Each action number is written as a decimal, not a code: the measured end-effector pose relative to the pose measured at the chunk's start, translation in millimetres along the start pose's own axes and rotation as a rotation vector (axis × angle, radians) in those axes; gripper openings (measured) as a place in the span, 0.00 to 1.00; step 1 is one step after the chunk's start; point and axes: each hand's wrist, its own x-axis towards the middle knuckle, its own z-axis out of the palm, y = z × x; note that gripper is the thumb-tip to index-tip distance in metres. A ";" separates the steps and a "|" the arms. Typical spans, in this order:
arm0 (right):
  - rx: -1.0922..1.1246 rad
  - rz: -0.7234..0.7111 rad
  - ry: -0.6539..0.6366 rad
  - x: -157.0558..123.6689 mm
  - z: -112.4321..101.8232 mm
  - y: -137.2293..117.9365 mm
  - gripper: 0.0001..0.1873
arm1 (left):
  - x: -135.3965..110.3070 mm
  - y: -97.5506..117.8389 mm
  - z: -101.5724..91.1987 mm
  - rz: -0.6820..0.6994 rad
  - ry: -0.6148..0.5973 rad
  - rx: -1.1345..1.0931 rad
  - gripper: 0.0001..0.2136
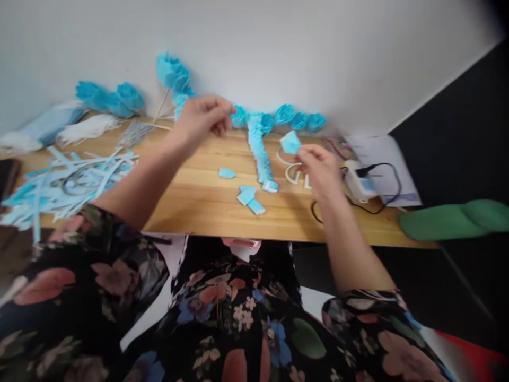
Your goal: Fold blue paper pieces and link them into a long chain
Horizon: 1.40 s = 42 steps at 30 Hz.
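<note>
My right hand [322, 167] pinches a small light-blue cut-out piece [290, 142] between thumb and fingers, holding it up over the wooden table. Raised to the left, my left hand [209, 116] has its fingers curled together; whatever is in them, if anything, is hidden. Between and below the hands lies a long ruffled blue strip [258, 151], its near end flat on the wood. Several more blue cut-outs rest in front of it: a single piece [226, 173] and a small overlapping group [247, 195].
Blue flowers [173, 73] line the wall behind the wooden table [186, 207]. At left are a heap of blue and white strips [79, 183] and white cords [89, 129]. White rings [293, 173], a white adapter [360, 183] with black cable, paper sheets [382, 159] and a green object [445, 220] are at right.
</note>
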 end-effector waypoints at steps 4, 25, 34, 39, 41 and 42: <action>-0.028 0.045 0.023 -6.2 -41.4 6.7 0.07 | -35.8 40.1 -78.1 -0.140 -0.253 0.345 0.13; -0.465 0.035 -0.550 -54.6 -56.9 28.7 0.13 | -54.9 -41.8 34.1 0.049 -0.444 0.381 0.05; -0.521 -0.036 -0.493 -59.8 -46.1 37.1 0.09 | -20.9 -75.8 72.4 0.154 -0.472 0.423 0.06; -0.477 -0.047 -0.506 -61.5 -47.6 30.3 0.07 | -29.6 -83.1 61.7 0.249 -0.468 0.518 0.10; -0.445 -0.082 -0.493 -58.8 -47.0 28.7 0.07 | -31.1 -83.3 60.5 0.251 -0.481 0.560 0.11; -0.431 -0.101 -0.484 -56.6 -45.9 28.6 0.07 | -31.4 -83.0 60.8 0.251 -0.482 0.566 0.11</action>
